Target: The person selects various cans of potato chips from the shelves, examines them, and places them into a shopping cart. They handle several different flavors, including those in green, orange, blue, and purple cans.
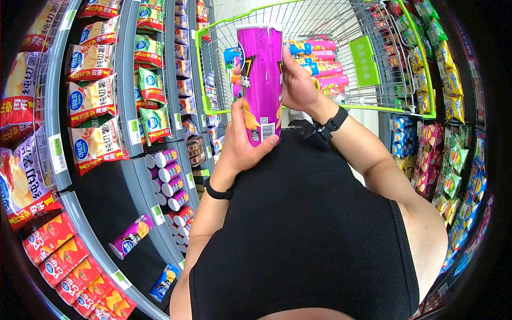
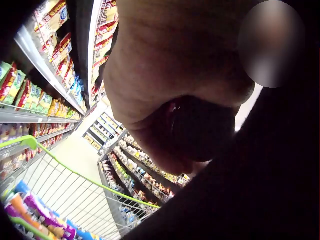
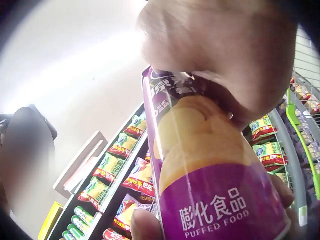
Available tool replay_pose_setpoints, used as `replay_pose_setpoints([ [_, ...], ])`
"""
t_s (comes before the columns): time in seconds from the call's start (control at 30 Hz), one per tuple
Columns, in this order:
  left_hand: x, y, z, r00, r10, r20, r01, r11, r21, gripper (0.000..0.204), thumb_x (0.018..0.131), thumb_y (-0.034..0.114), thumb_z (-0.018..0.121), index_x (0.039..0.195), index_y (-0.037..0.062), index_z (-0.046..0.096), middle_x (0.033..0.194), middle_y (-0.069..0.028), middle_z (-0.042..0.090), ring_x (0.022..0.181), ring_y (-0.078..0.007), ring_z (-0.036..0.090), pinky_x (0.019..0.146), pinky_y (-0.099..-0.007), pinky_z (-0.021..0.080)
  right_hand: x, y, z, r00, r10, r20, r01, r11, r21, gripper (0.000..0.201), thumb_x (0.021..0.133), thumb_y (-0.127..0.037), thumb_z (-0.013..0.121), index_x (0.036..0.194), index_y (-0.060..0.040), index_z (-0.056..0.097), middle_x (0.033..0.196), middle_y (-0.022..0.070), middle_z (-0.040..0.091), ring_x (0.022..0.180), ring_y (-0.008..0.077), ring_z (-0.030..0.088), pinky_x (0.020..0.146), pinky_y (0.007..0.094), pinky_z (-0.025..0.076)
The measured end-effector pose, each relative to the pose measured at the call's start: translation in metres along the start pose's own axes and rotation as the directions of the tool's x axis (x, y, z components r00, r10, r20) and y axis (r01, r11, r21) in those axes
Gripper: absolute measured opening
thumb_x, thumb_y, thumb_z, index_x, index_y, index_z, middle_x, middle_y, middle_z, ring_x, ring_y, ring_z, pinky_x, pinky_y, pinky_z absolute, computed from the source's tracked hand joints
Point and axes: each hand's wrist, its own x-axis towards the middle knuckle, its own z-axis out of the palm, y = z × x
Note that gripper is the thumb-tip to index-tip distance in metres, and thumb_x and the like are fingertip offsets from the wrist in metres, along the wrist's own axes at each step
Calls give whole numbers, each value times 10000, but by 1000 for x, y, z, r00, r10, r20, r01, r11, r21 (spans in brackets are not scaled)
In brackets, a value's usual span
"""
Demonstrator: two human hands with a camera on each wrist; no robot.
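Observation:
A tall purple potato chip canister stands upright in front of my chest, its barcode side towards me in the head view. Low on it, my left hand grips the left side, thumb across the bottom edge. My right hand holds the upper right side with the thumb along it, the other fingers hidden behind. The right wrist view shows that hand wrapped over the canister's upper part, with fingertips of the left hand at its lower end. In the left wrist view the left hand is dark.
A green-rimmed shopping cart stands ahead, holding several chip canisters. Shelves of chip bags line the left, with a purple canister and a blue canister lying on a lower shelf. More bagged snacks fill the right side.

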Motion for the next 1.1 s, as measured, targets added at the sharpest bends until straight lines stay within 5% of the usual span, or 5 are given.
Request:
replay_pose_setpoints([
  [0.4,-9,8,-4,998,69,13,-70,993,93,933,773,380,814,1398,-19,246,1161,-242,643,1063,-395,677,901,-437,533,-10,-4,16,996,-70,57,75,993,-93,744,1047,-593,159,1547,-53,275,1436,217,507,1298,334,546,1098,473,446],
  [0.5,-11,8,-4,998,65,14,-66,993,100,931,770,355,820,1400,-16,244,1153,-241,649,1057,-397,680,898,-434,534,-11,-2,20,994,-77,77,71,994,80,658,1078,-513,210,1510,-40,358,1430,137,531,1290,233,549,1114,407,426],
  [0.6,-12,7,-3,998,61,13,-62,992,106,932,767,336,824,1406,-13,241,1154,-241,651,1055,-401,680,897,-434,535,-12,-2,20,995,-77,70,72,994,78,662,1077,-516,208,1512,-40,356,1425,142,535,1293,240,548,1118,408,423],
  [0.7,-13,6,0,998,69,4,-69,991,113,940,763,327,826,1413,-11,237,1160,-243,649,1059,-407,679,898,-436,538,-13,-4,20,997,-45,67,50,996,-74,751,1040,-606,174,1557,-66,256,1450,219,495,1308,341,540,1103,479,442],
  [1.1,-17,4,4,999,51,-15,-48,991,121,960,757,354,832,1422,-4,239,1176,-259,637,1074,-413,673,903,-440,544,-15,4,14,996,-29,85,30,1000,-9,742,1045,-595,182,1567,-71,236,1485,218,463,1338,339,511,1118,488,420],
])
